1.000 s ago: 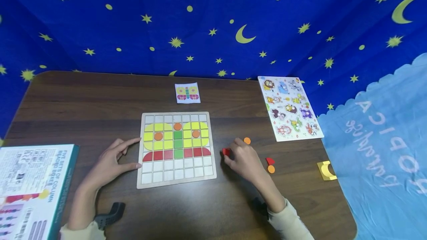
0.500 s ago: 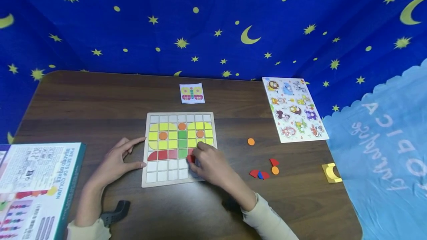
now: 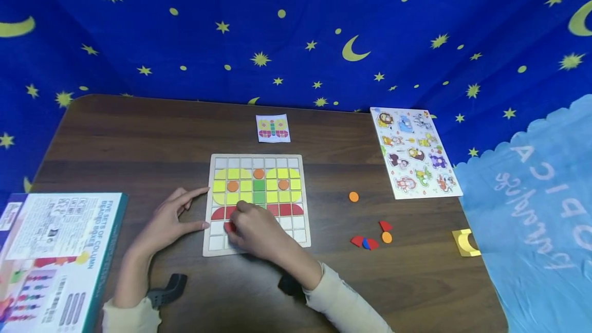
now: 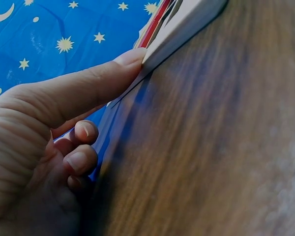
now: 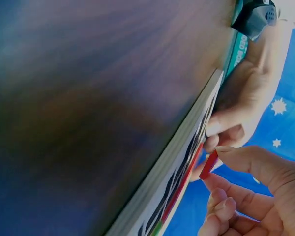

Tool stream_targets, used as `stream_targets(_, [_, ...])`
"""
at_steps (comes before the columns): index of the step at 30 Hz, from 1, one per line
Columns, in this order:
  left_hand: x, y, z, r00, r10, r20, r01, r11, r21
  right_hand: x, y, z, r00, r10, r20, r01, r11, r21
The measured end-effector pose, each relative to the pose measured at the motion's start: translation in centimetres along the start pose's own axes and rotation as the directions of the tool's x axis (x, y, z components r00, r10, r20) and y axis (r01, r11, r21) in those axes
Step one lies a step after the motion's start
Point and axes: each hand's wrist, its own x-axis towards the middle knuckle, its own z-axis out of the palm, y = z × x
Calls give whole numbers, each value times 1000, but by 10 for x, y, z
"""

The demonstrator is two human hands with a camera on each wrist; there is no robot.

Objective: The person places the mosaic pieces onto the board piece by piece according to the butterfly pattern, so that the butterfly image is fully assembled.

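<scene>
A square grid board [image 3: 216, 243] lies on the table in the head view, with yellow, green, red and orange pieces forming a butterfly-like pattern. Its lower rows show white cells. My left hand [image 3: 168, 225] touches the board's left edge with extended thumb and index finger; the thumb [image 4: 130, 56] meets that edge in the left wrist view. Over the lower left of the board, my right hand [image 3: 259, 230] pinches a small red piece [image 5: 209, 165] between thumb and index finger. The piece is just above the board in the right wrist view. The right hand covers some middle cells.
A butterfly picture card [image 3: 273, 128] lies behind the board. To the right are orange discs [image 3: 353, 197], red pieces [image 3: 386, 226] and a blue piece [image 3: 366, 243]. Farther out are an animal puzzle [image 3: 427, 192] and a yellow block [image 3: 462, 244]. A box [image 3: 60, 261] sits left.
My right hand has carried the red piece leftward from beside the board to its lower left. The left hand stays at the board's left edge. The head view has shifted slightly.
</scene>
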Motion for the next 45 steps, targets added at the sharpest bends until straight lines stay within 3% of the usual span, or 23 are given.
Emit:
stream_targets(5, [-1,0,-1,1000,-15,9,15,1000,2,14,-9,5,999,8,44,-7,1000,-2])
stream_targets(12, [0,-2,1,1000,18,2,-18,1000,-10,23,-15,8,996,57,70,-58,998,11])
stream_targets(18, [1,-3,1,1000,29,-2,-29,1000,-12,23,-18,11,999,40,8,-40,999,-7])
stream_targets(24, [1,-2,1,999,38,-14,-38,999,-8,22,-26,14,998,33,-55,-39,994,-103])
stream_targets(32, [1,-2,3,999,31,-14,-31,999,-12,21,-33,18,991,98,-86,-114,972,-207])
stream_targets(39, [1,-3,5,997,74,-36,-74,997,-9,18,-27,16,993,98,-63,-108,978,-178])
stream_targets(45, [-1,-1,3,998,58,-36,-58,998,-2,0,-12,0,990,126,-68,-132,988,-82])
